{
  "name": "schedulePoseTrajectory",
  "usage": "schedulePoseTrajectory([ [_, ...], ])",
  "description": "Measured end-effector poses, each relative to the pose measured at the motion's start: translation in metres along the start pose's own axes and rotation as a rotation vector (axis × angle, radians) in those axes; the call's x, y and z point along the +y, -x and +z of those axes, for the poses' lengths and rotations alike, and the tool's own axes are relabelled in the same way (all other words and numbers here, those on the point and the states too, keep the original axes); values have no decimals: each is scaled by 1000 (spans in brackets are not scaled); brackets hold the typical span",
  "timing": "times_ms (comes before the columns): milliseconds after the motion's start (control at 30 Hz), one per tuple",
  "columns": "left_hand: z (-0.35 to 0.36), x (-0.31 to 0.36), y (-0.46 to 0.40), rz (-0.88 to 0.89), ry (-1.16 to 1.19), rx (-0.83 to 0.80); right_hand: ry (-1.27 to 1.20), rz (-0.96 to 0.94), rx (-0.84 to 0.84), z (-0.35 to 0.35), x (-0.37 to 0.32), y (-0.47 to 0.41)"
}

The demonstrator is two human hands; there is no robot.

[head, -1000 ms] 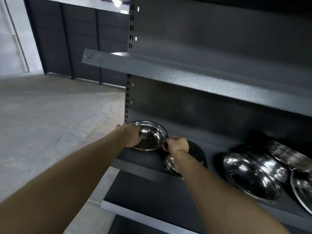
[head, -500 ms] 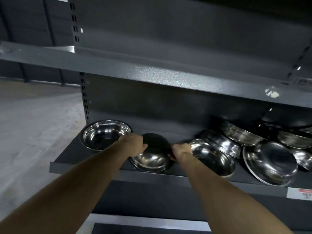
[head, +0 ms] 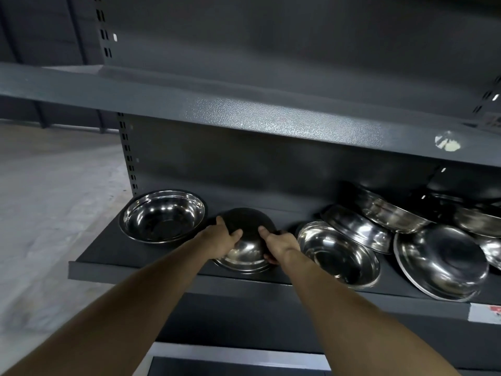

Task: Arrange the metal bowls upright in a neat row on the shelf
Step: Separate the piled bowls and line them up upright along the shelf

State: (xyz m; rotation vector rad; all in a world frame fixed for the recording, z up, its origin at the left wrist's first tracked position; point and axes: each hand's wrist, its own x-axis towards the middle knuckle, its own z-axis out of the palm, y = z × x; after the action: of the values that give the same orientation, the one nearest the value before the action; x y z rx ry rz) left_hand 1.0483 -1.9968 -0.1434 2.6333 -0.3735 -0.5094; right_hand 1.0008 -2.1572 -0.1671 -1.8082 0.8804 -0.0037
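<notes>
Both hands hold one metal bowl [head: 245, 248], which is tipped over with its underside facing me, on the dark shelf [head: 108, 249]. My left hand [head: 221, 240] grips its left side and my right hand [head: 279, 244] grips its right side. An upright shiny bowl [head: 162, 215] stands at the shelf's left end. Just right of my hands another bowl [head: 339, 253] sits open side up, slightly tilted. Further right, several bowls lie jumbled, among them one bowl on its side with its bottom toward me [head: 442, 261] and one leaning bowl [head: 355, 230].
An upper shelf [head: 244, 115] overhangs the bowls, leaving limited height. A slotted upright post [head: 127, 153] marks the unit's left end, with grey floor [head: 48, 199] beyond. A price label [head: 485, 312] is on the shelf's front edge at right. A lower shelf shows below.
The view swung right from the shelf's left end. My hands left the upright left bowl and took hold of the overturned bowl beside it, which now tips toward me.
</notes>
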Motion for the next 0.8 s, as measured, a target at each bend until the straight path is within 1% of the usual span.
schedulePoseTrajectory([
  [100,-6,5,-1,31,153,51,-46,-82,67,-6,-3,-1],
  [200,-14,10,-2,24,346,141,-76,-198,133,-11,-6,0],
  [333,-23,15,-3,17,550,260,-210,-331,159,-17,-10,5],
  [400,-28,18,-2,9,636,321,-294,-362,149,-18,-13,7],
  [467,-34,20,-1,-7,683,376,-414,-336,164,-19,-16,12],
  [500,-36,20,0,-19,697,386,-532,-302,174,-20,-18,15],
  [567,-40,19,0,-42,711,377,-761,-194,192,-24,-22,19],
  [600,-41,17,1,-53,701,365,-835,-141,193,-26,-23,20],
  [700,-39,12,5,-29,592,355,-868,-78,187,-30,-23,19],
  [800,-34,8,9,34,516,330,-753,-91,190,-27,-23,21],
])
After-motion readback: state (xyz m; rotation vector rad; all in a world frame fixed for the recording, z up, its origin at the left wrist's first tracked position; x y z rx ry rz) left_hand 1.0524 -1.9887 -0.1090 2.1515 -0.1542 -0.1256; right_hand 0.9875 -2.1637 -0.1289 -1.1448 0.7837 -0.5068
